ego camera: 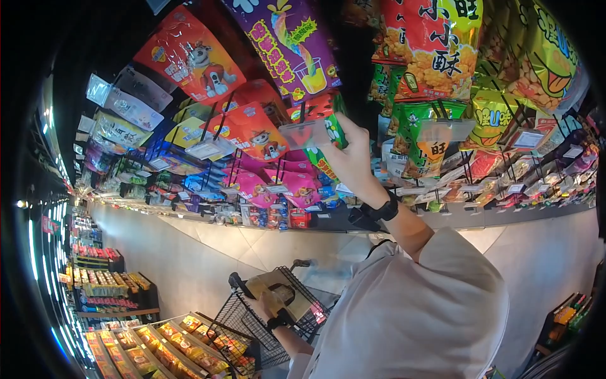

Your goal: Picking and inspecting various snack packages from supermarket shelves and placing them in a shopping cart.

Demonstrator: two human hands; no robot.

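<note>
My right hand, with a black band at the wrist, reaches up to a hanging rack of snack bags. Its thumb and index finger are around the edge of a green and red snack bag, partly behind a clear plastic tag holder; the other fingers are hidden. A purple candy bag hangs just above, and red bags with a cartoon dog hang to the left. Low down, my left hand is closed on the handle of a black wire shopping cart. A brown bag rests on the cart.
More hooks and tag holders stick out around my right hand, with large red snack bags to its right. A slanted display of yellow and orange packets stands beside the cart. Tiled floor runs between the rack and the displays.
</note>
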